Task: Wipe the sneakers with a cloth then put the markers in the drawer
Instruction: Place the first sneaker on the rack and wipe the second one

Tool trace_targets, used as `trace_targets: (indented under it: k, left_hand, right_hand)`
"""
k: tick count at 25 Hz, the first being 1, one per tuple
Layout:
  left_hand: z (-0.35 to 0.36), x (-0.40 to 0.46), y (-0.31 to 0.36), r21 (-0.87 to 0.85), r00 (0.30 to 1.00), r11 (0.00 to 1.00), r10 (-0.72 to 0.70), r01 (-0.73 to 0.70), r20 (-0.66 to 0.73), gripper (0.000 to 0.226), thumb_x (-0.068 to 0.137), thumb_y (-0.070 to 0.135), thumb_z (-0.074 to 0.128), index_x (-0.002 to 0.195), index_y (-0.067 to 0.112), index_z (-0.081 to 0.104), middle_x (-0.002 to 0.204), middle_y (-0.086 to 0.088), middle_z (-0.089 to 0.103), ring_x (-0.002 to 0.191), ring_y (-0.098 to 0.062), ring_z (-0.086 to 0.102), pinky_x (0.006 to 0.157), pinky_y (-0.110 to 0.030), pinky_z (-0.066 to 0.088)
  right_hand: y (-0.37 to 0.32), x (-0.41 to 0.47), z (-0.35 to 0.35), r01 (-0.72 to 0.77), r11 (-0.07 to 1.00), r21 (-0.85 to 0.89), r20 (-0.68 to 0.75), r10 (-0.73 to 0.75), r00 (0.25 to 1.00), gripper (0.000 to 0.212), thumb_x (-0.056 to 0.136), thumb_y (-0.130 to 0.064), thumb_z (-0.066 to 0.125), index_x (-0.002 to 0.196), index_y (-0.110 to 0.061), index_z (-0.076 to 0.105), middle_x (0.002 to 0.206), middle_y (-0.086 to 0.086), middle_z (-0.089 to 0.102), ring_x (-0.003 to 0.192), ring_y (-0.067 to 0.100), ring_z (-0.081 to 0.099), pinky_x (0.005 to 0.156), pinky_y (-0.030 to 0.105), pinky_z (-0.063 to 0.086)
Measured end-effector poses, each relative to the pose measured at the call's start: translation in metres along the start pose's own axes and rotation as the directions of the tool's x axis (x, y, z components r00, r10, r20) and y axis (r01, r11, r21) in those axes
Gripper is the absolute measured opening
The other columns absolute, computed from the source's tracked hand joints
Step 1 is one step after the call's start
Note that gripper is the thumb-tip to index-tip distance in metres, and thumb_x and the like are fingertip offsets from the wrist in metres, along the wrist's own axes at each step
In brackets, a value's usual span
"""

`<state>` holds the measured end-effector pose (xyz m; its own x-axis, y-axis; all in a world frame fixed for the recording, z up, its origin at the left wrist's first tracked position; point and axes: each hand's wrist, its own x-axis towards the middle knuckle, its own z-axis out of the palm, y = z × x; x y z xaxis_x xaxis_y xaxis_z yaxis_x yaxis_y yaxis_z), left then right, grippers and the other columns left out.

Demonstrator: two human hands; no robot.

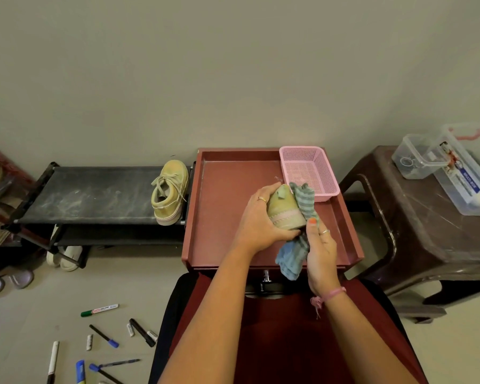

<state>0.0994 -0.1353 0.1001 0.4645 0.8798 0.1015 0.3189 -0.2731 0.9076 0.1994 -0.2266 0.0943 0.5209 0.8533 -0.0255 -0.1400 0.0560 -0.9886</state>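
Observation:
My left hand [257,220] grips a yellow-green sneaker [284,210] over the red-brown cabinet top [222,206]. My right hand [320,250] holds a blue-grey striped cloth [298,245] against the sneaker's right side. The cloth drapes over the shoe's far end and hangs down below my hands. A second yellow sneaker [170,191] stands on the right end of the black shoe rack [94,195]. Several markers [100,310] lie scattered on the floor at lower left. The drawer's metal handle [266,275] shows below the cabinet's front edge, shut.
A pink mesh basket [309,170] sits at the cabinet top's back right corner. A brown plastic stool [427,217] to the right carries clear plastic boxes [455,173]. Slippers and shoes [64,256] lie under and left of the rack.

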Motion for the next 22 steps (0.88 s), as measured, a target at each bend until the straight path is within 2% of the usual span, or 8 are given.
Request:
trace_targets:
  k: [6, 9, 11, 13, 15, 17, 19, 22]
  left_hand:
    - [-0.003, 0.006, -0.002, -0.052, 1.000, 0.999, -0.003, 0.002, -0.024, 0.089, 0.058, 0.027, 0.086, 0.137, 0.029, 0.044, 0.132, 0.008, 0.049, 0.127, -0.014, 0.048, 0.109, -0.033, 0.040]
    - [0.001, 0.008, -0.001, -0.054, 0.999, 0.998, -0.014, 0.012, -0.039, 0.100, 0.050, 0.028, 0.091, 0.138, 0.025, 0.044, 0.130, 0.012, 0.049, 0.124, -0.009, 0.049, 0.107, -0.036, 0.043]
    - [0.002, 0.011, 0.003, 0.000, 1.000, 1.000, -0.007, 0.007, -0.021, 0.103, 0.049, 0.029, 0.093, 0.138, 0.025, 0.043, 0.128, 0.014, 0.047, 0.123, -0.008, 0.048, 0.106, -0.033, 0.042]
    - [0.005, 0.012, 0.005, 0.037, 1.000, 0.999, 0.002, -0.003, 0.006, 0.104, 0.049, 0.033, 0.094, 0.138, 0.026, 0.042, 0.127, 0.014, 0.045, 0.122, -0.008, 0.046, 0.106, -0.030, 0.041]
    - [0.005, 0.011, 0.003, 0.001, 1.000, 1.000, -0.006, 0.006, 0.001, 0.095, 0.054, 0.036, 0.088, 0.137, 0.025, 0.043, 0.128, 0.012, 0.047, 0.122, -0.009, 0.047, 0.106, -0.029, 0.041]
    - [0.003, 0.013, -0.002, -0.043, 1.000, 0.999, -0.010, 0.009, -0.029, 0.075, 0.069, 0.036, 0.075, 0.137, 0.023, 0.046, 0.131, 0.008, 0.049, 0.123, -0.011, 0.048, 0.108, -0.034, 0.041]
    - [0.002, 0.012, -0.002, -0.030, 0.999, 1.000, -0.005, 0.004, -0.051, 0.064, 0.079, 0.028, 0.072, 0.137, 0.022, 0.046, 0.131, 0.007, 0.049, 0.124, -0.012, 0.049, 0.108, -0.035, 0.041]
    - [0.004, 0.010, 0.002, -0.060, 0.997, 0.998, -0.016, 0.011, -0.076, 0.077, 0.067, 0.028, 0.081, 0.136, 0.024, 0.046, 0.128, 0.010, 0.049, 0.123, -0.011, 0.050, 0.104, -0.028, 0.043]
  right_hand:
    - [0.018, 0.000, -0.016, 0.586, 0.602, -0.542, 0.414, -0.415, 0.810, 0.042, 0.097, -0.020, 0.041, 0.138, -0.016, 0.045, 0.149, -0.004, 0.037, 0.146, 0.019, 0.017, 0.119, 0.028, 0.012]
    - [0.015, 0.008, -0.016, 0.478, 0.766, -0.430, 0.277, -0.392, 0.877, 0.035, 0.099, -0.019, 0.042, 0.133, -0.017, 0.051, 0.143, -0.005, 0.046, 0.141, 0.016, 0.030, 0.116, 0.032, 0.024]
    - [0.006, 0.011, -0.009, 0.152, 0.986, -0.068, 0.060, -0.148, 0.987, 0.032, 0.101, -0.021, 0.042, 0.128, -0.013, 0.057, 0.129, 0.001, 0.060, 0.127, 0.017, 0.050, 0.108, 0.037, 0.038]
    - [-0.001, 0.011, -0.001, -0.037, 0.988, 0.148, -0.037, 0.043, 0.998, 0.029, 0.101, -0.021, 0.042, 0.123, -0.016, 0.060, 0.119, 0.000, 0.066, 0.116, 0.016, 0.059, 0.102, 0.043, 0.044]
    - [0.001, 0.001, 0.000, 0.134, 0.978, -0.161, 0.016, -0.133, 0.991, 0.032, 0.100, -0.019, 0.043, 0.130, -0.024, 0.054, 0.133, -0.009, 0.056, 0.131, 0.011, 0.045, 0.110, 0.038, 0.034]
    - [0.011, -0.007, -0.005, 0.507, 0.669, -0.544, 0.307, -0.404, 0.862, 0.038, 0.098, -0.020, 0.042, 0.136, -0.022, 0.047, 0.145, -0.011, 0.041, 0.144, 0.014, 0.022, 0.118, 0.032, 0.019]
    - [0.017, -0.001, -0.013, 0.619, 0.507, -0.600, 0.444, -0.433, 0.785, 0.040, 0.097, -0.021, 0.040, 0.136, -0.016, 0.049, 0.145, -0.007, 0.041, 0.145, 0.017, 0.018, 0.118, 0.030, 0.017]
    - [0.012, 0.007, -0.008, 0.553, 0.601, -0.577, 0.323, -0.455, 0.830, 0.038, 0.097, -0.019, 0.041, 0.134, -0.015, 0.051, 0.144, -0.006, 0.045, 0.144, 0.017, 0.022, 0.118, 0.032, 0.019]
